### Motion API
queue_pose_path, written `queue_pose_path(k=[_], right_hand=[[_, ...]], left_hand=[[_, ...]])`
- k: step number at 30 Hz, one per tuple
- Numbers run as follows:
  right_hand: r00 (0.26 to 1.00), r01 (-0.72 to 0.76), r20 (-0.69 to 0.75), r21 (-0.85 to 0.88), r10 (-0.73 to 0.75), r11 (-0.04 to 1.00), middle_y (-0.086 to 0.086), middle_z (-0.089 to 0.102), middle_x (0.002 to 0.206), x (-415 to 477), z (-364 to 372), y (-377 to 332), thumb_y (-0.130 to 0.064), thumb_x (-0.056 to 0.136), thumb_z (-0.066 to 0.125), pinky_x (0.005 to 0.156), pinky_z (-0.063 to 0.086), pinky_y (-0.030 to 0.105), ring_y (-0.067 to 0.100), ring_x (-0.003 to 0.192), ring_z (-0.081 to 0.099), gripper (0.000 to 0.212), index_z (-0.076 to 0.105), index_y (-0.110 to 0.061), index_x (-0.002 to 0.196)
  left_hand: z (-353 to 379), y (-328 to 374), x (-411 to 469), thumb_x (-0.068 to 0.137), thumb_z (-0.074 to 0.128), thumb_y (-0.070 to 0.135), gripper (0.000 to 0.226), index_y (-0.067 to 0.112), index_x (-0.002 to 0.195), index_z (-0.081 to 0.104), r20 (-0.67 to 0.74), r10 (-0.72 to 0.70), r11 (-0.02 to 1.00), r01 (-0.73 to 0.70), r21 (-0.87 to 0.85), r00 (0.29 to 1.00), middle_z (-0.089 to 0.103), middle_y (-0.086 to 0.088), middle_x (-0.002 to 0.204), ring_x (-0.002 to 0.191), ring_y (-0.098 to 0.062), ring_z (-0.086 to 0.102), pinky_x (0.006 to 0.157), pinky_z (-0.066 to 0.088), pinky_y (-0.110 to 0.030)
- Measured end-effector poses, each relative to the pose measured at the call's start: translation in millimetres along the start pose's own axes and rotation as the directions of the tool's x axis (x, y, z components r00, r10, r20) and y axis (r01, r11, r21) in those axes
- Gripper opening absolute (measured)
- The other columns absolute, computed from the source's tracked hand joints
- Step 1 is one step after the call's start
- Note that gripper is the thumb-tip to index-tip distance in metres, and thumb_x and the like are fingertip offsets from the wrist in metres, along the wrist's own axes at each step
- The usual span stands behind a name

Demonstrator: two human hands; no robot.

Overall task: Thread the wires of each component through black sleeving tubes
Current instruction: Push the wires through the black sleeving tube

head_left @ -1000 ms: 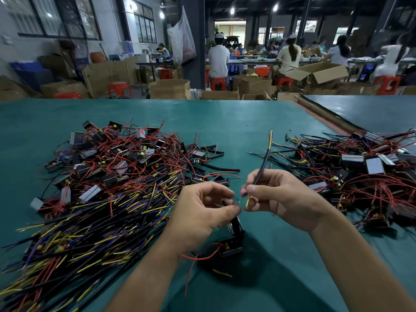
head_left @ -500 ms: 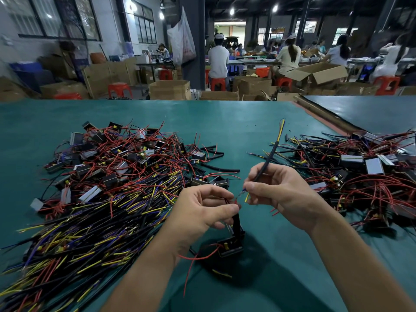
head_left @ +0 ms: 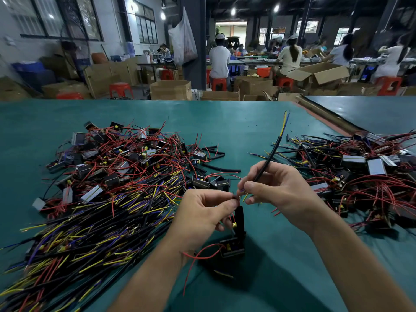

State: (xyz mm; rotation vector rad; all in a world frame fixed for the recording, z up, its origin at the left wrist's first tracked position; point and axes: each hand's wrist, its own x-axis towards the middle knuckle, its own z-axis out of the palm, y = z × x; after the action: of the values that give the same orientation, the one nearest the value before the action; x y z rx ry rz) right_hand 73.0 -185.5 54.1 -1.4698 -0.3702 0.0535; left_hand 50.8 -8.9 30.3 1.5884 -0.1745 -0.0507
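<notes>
Fingers (head_left: 252,186) of right hand (head_left: 282,191) pinch sleeving tube (head_left: 271,154); left hand (head_left: 202,212) pinches wires (head_left: 244,197).

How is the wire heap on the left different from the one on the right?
The left heap spreads wide toward us; the right heap looks smaller and is cut off by the picture's edge. The left heap has many black tubes with yellow and blue wire ends in front; the right heap shows mostly red loops and grey boxes. Both hold small boxy components with red wires.

Bare forearms (head_left: 351,262), L grip (head_left: 202,215), R grip (head_left: 283,194)
</notes>
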Motion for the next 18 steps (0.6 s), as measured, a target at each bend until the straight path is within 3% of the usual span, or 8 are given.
queue_pose_path(k=[7,12,18], right_hand=[[0.999,-0.007,-0.040,-0.058,0.004,0.998,0.014,0.068,0.075,0.0,2.0,-1.7,0.006,0.080,0.067,0.060,0.057,0.025,0.018,0.070,0.065,0.010,0.062,-0.003,0.079],[0.999,-0.029,-0.045,-0.116,0.024,0.993,0.011,0.069,0.072,0.5,1.4,-1.2,0.006,0.083,0.066,0.061,0.058,0.025,0.016,0.067,0.065,0.010,0.063,-0.003,0.079],[0.999,-0.027,-0.041,-0.150,0.021,0.988,0.008,0.070,0.070,-0.2,0.2,-2.5,0.004,0.083,0.067,0.063,0.058,0.025,0.015,0.064,0.066,0.010,0.065,-0.005,0.079]], left_hand=[[3.0,-2.2,0.4,0.085,0.070,0.004,0.019,0.018,0.076,0.077,-0.041,0.082,0.995,-0.080,0.055,0.996,0.066,-0.002,0.058,0.045,-0.011,0.056,0.044,0.046,-0.022],[2.4,-2.2,1.9,0.082,0.072,0.002,0.009,0.010,0.084,0.074,-0.065,0.101,0.994,-0.098,0.039,0.993,0.068,-0.006,0.064,0.043,-0.012,0.056,0.042,0.044,-0.021],[2.1,-3.4,2.0,0.081,0.073,0.000,0.013,0.010,0.075,0.069,-0.110,0.128,0.991,-0.124,0.045,0.986,0.067,-0.006,0.060,0.041,-0.013,0.057,0.040,0.043,-0.019]])
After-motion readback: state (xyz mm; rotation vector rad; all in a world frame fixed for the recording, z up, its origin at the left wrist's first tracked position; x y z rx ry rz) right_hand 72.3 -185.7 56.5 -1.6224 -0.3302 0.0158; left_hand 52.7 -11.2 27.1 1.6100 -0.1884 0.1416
